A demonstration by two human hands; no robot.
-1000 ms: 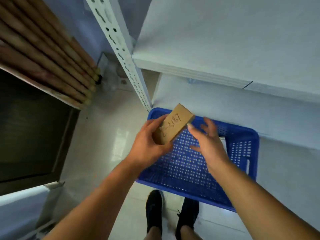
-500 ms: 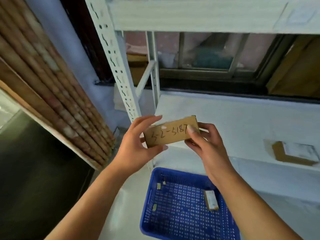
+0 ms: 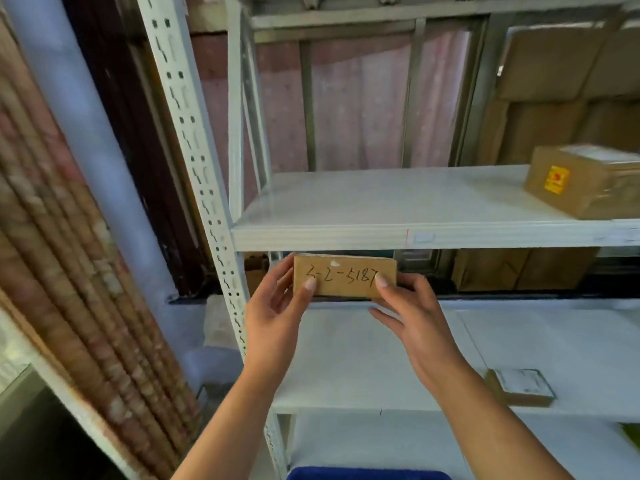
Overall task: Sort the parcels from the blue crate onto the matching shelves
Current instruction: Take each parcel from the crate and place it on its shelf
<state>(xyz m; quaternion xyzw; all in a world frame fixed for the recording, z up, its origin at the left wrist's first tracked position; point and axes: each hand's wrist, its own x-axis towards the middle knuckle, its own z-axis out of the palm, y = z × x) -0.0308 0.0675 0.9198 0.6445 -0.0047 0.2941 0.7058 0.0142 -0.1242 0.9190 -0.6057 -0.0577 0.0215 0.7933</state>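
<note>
Both hands hold up a small brown cardboard parcel [image 3: 346,273] with "3-2-5187" handwritten on its face. My left hand [image 3: 277,310] grips its left end and my right hand [image 3: 408,306] grips its right end. The parcel sits level, just under the front edge of the upper white shelf [image 3: 381,209] and above the middle white shelf [image 3: 346,355]. Only the rim of the blue crate [image 3: 367,473] shows at the bottom edge, below the hands.
A brown box with a yellow sticker [image 3: 585,181] stands on the upper shelf at the right. A flat labelled parcel [image 3: 519,386] lies on the middle shelf's right. The perforated white upright [image 3: 194,150] runs left of the hands. Rolled mats [image 3: 69,289] lean at far left.
The view has tilted up from the crate to the shelves. Both hands have raised the parcel and turned it level, its writing facing me.
</note>
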